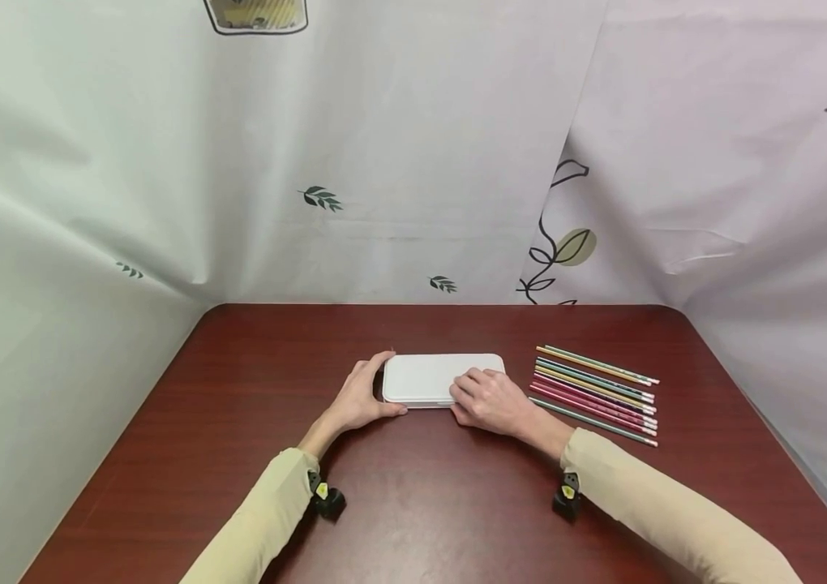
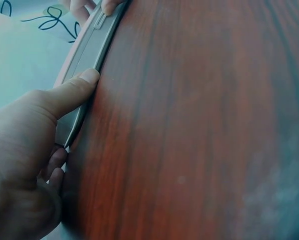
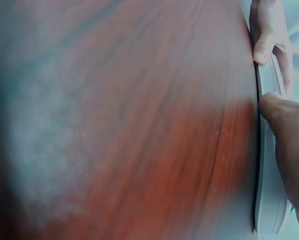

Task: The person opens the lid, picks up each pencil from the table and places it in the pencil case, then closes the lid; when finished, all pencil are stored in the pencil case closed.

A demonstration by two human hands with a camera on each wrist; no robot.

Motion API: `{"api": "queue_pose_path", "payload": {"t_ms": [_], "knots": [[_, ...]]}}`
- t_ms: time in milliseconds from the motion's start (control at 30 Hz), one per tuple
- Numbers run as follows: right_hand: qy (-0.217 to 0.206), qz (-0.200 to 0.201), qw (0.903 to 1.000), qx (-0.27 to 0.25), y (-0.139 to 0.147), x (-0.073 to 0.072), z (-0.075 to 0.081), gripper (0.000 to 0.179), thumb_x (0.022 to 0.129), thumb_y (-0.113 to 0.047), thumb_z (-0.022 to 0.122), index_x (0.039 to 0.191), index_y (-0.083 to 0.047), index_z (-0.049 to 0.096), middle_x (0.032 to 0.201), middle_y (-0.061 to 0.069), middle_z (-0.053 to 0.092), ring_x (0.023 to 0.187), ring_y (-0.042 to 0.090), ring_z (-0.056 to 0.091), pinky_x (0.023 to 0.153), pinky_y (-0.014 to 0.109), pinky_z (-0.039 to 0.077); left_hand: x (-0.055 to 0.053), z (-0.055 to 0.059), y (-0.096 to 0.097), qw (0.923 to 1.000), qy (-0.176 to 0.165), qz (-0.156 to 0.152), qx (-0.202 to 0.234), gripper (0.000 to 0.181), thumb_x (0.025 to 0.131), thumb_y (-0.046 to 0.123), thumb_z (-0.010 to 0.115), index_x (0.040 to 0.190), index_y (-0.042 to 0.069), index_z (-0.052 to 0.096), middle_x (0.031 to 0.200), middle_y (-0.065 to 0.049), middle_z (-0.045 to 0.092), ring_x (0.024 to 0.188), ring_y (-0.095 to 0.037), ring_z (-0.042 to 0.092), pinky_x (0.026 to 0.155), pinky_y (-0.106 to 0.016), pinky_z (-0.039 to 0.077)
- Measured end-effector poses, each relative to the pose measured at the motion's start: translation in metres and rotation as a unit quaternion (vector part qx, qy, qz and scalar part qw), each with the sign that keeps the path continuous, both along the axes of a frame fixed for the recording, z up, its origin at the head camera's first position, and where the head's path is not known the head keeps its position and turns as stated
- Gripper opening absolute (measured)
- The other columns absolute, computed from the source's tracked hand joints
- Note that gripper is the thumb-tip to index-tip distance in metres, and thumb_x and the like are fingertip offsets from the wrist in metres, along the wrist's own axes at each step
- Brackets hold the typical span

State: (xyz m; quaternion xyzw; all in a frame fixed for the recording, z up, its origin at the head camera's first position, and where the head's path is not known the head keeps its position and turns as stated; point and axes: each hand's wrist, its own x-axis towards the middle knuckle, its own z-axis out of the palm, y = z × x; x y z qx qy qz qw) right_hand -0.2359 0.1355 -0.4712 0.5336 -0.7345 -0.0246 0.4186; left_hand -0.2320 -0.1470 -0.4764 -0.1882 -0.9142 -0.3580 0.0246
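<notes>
A flat white pencil case (image 1: pixel 421 375) with rounded corners lies on the table, its lid down. My left hand (image 1: pixel 359 396) grips its left end, the thumb along the front side and the fingers round the far corner. Over the right part bends my right hand (image 1: pixel 490 401), with curled fingers on the lid and the thumb at the front edge. In the left wrist view a small clasp (image 2: pixel 100 19) shows on the case's front side, beside the right thumb. The right wrist view shows the right thumb (image 3: pixel 272 104) pressed to that side.
To the right of the case, several pencils (image 1: pixel 592 389) in green, yellow, dark and pink lie roughly side by side, white erasers pointing right. The reddish-brown table (image 1: pixel 413 487) is bordered by white printed sheets (image 1: pixel 413 162) at the back and sides.
</notes>
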Motion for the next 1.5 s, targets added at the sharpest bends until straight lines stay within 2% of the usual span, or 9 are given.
{"api": "queue_pose_path", "payload": {"t_ms": [367,600,733,867,933,1100,1233,1400,1500], "knots": [[0.011,0.006,0.9998,0.012,0.001,0.0,0.0,0.022,0.089,-0.023,0.06,0.088,-0.003,0.068,0.083,0.006,0.065,0.075,0.022,0.063,0.06,0.032,0.053,0.002,0.0,0.001,1.0,-0.005,0.002,0.002,0.099,0.066,0.029,0.095,0.148,0.011,0.044,0.136,-0.016,0.052,0.123,-0.032,0.048,0.098,-0.051,0.041],[0.001,0.017,0.9998,-0.011,-0.001,-0.007,0.015,0.022,0.089,-0.022,0.062,0.089,-0.002,0.068,0.083,0.006,0.067,0.072,0.021,0.063,0.06,0.032,0.054,-0.001,0.003,-0.002,1.0,-0.001,0.003,0.005,0.102,0.066,0.029,0.095,0.15,0.012,0.041,0.131,-0.019,0.051,0.121,-0.032,0.048,0.096,-0.05,0.042],[-0.058,0.032,0.9978,-0.011,0.004,-0.009,0.022,0.019,0.086,-0.022,0.073,0.092,-0.004,0.07,0.086,0.004,0.069,0.075,0.02,0.064,0.064,0.032,0.055,-0.001,0.002,-0.001,0.9999,-0.006,0.002,0.009,0.102,0.066,0.029,0.095,0.151,0.012,0.04,0.132,-0.018,0.051,0.122,-0.032,0.047,0.097,-0.051,0.041],[-0.152,0.03,0.9878,-0.022,0.014,-0.009,0.032,0.021,0.081,-0.021,0.082,0.095,-0.007,0.075,0.09,0.004,0.072,0.081,0.019,0.066,0.069,0.032,0.055,0.001,0.0,0.0,0.9997,-0.02,0.002,0.014,0.104,0.067,0.03,0.095,0.153,0.013,0.038,0.134,-0.017,0.05,0.122,-0.033,0.046,0.098,-0.052,0.04],[-0.178,0.027,0.9834,-0.025,0.018,-0.009,0.038,0.02,0.081,-0.02,0.083,0.096,-0.008,0.076,0.091,0.003,0.072,0.082,0.019,0.066,0.068,0.031,0.055,0.001,0.0,0.0,0.9995,-0.026,0.005,0.015,0.105,0.067,0.03,0.095,0.153,0.014,0.037,0.134,-0.017,0.049,0.123,-0.034,0.045,0.099,-0.053,0.04],[-0.199,0.024,0.9783,-0.052,0.028,-0.01,0.05,0.018,0.079,-0.013,0.082,0.095,-0.007,0.076,0.089,0.002,0.07,0.08,0.018,0.064,0.06,0.032,0.053,0.003,-0.001,-0.001,0.9995,-0.019,0.008,0.024,0.105,0.066,0.03,0.095,0.152,0.015,0.036,0.13,-0.016,0.051,0.122,-0.033,0.046,0.097,-0.054,0.04],[-0.213,0.011,0.9727,-0.09,0.036,-0.013,0.057,0.015,0.077,-0.01,0.082,0.091,-0.006,0.076,0.086,0.002,0.07,0.075,0.017,0.063,0.054,0.031,0.05,0.004,0.0,-0.001,0.9995,-0.006,0.001,0.032,0.105,0.066,0.028,0.095,0.15,0.012,0.034,0.129,-0.014,0.055,0.12,-0.031,0.046,0.097,-0.052,0.039],[-0.24,-0.004,0.9634,-0.119,0.042,-0.018,0.064,0.011,0.079,-0.005,0.08,0.089,-0.004,0.075,0.085,0.002,0.07,0.074,0.018,0.062,0.058,0.032,0.051,0.003,-0.001,-0.001,0.9991,0.012,-0.014,0.039,0.105,0.067,0.025,0.095,0.147,0.006,0.029,0.138,-0.011,0.058,0.122,-0.032,0.044,0.1,-0.052,0.035],[-0.263,-0.007,0.9559,-0.13,0.047,-0.021,0.068,0.012,0.08,-0.001,0.079,0.091,-0.003,0.075,0.087,0.004,0.07,0.076,0.019,0.063,0.061,0.033,0.052,0.003,-0.002,-0.001,0.999,0.015,-0.02,0.037,0.105,0.068,0.025,0.094,0.146,0.007,0.026,0.14,-0.01,0.056,0.122,-0.033,0.044,0.102,-0.052,0.033]]}}
